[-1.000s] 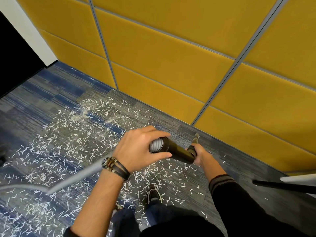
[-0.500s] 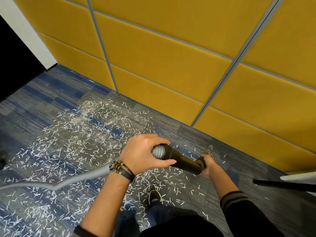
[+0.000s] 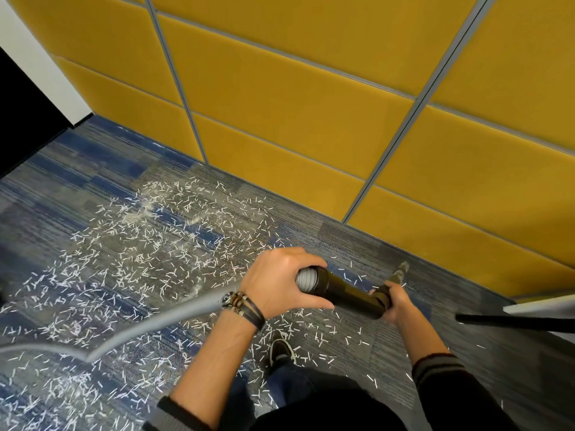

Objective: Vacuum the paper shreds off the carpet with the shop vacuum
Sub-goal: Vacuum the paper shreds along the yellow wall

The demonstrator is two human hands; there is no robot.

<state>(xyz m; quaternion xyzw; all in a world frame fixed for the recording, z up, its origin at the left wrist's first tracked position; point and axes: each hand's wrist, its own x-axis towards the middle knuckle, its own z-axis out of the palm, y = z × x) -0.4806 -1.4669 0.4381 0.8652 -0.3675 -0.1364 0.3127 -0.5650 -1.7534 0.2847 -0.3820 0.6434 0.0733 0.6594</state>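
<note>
White paper shreds [image 3: 149, 259] lie scattered over the grey-blue carpet [image 3: 71, 188], thickest at the left and centre. My left hand [image 3: 280, 281] grips the ribbed grey hose [image 3: 149, 325] where it joins the black vacuum wand [image 3: 345, 292]. My right hand [image 3: 396, 301] holds the wand's lower end. Beyond it the narrow nozzle [image 3: 399, 272] points down at the carpet near the wall's base; whether it touches is unclear. The hose trails off to the left edge.
A yellow panelled wall [image 3: 311, 104] runs along the far side. A dark opening with a white frame [image 3: 28, 98] is at the left. A black bar [image 3: 513, 321] juts in from the right. My shoe [image 3: 280, 351] stands among shreds.
Both hands and the wand have shifted to the right and slightly lower in view, with the nozzle sliding along the carpet near the wall. Both grips are unchanged.
</note>
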